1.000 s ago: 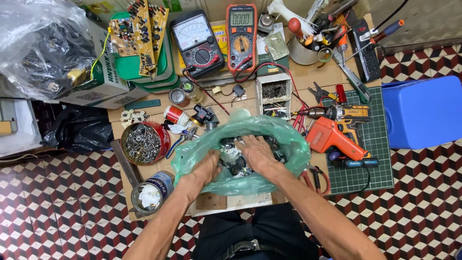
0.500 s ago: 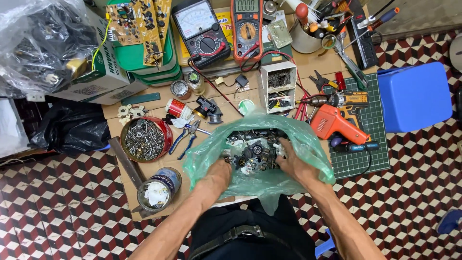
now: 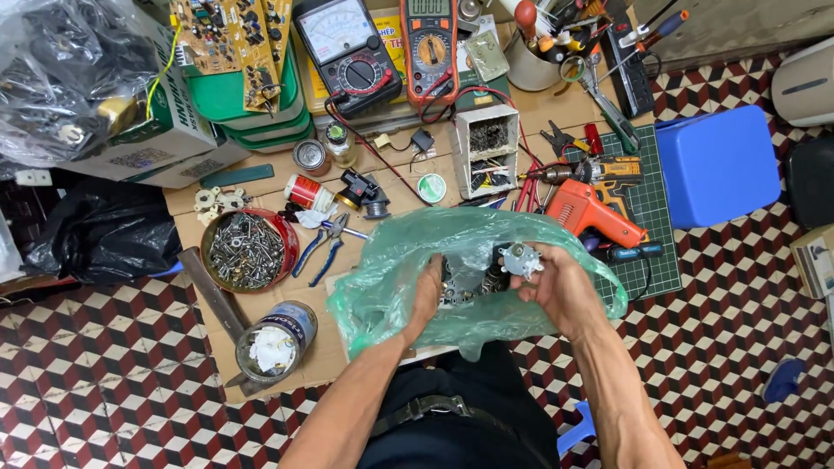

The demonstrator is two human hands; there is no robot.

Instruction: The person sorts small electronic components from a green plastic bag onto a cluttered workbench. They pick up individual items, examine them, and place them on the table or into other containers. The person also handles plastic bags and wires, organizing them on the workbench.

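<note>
Hands are now lifting a part out of the bag.
Right hand is pinching a small grey motor, raised since before; left hand is gripping the green plastic bag, probably by its edge.

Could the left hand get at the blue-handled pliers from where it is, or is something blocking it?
Probably yes. The left hand grips the green plastic bag, so it must let go first; the blue-handled pliers lie uncovered just left of the bag, nothing lying over them.
</note>
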